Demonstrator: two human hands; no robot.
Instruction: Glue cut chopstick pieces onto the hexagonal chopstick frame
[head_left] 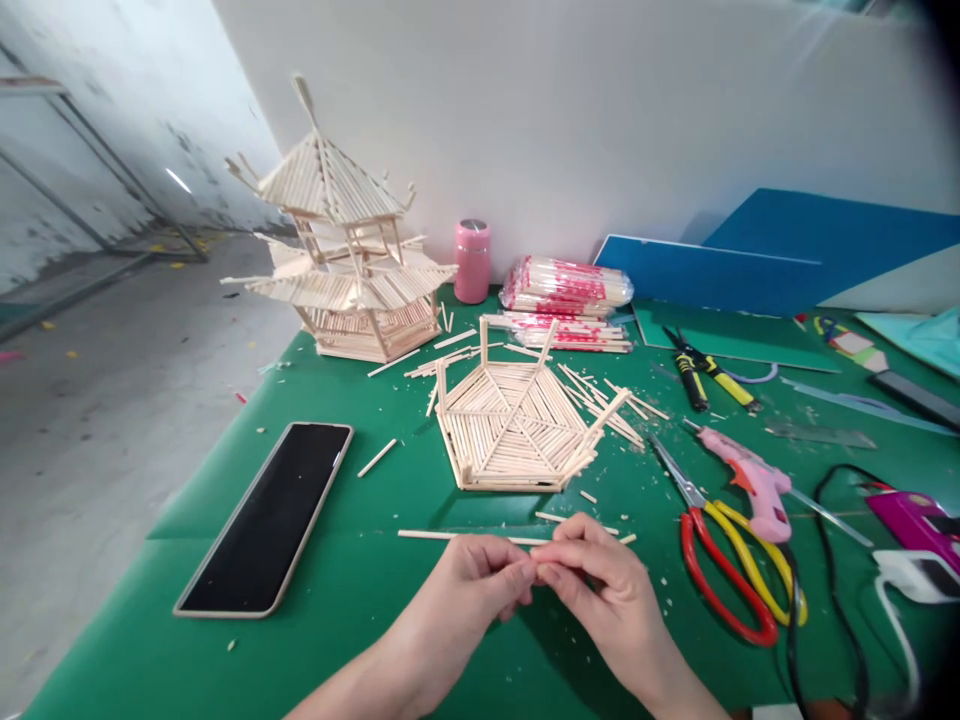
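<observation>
pinching stick piece (pixel 537 571) between fingers (pixel 517 578) of left hand (pixel 465 595), right hand (pixel 604 590).

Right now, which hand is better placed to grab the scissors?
Right, probably. The scissors lie just right of the right hand, handles nearest it; the left hand would have to cross over. Both hands pinch a short stick, so one must let go.

A hobby workshop for model-making, set in a bare, industrial-looking room: a table (pixel 360 600) covered in green, a pagoda model (pixel 341 260) built from sticks, a half-built hexagonal base (pixel 514 425), packs of chopsticks (pixel 566 285), loose sticks (pixel 600 400), scissors (pixel 720 550), pliers (pixel 705 375) and a pink glue gun (pixel 754 485), a plain white wall (pixel 600 120) behind, a concrete floor (pixel 112 420) alongside
</observation>
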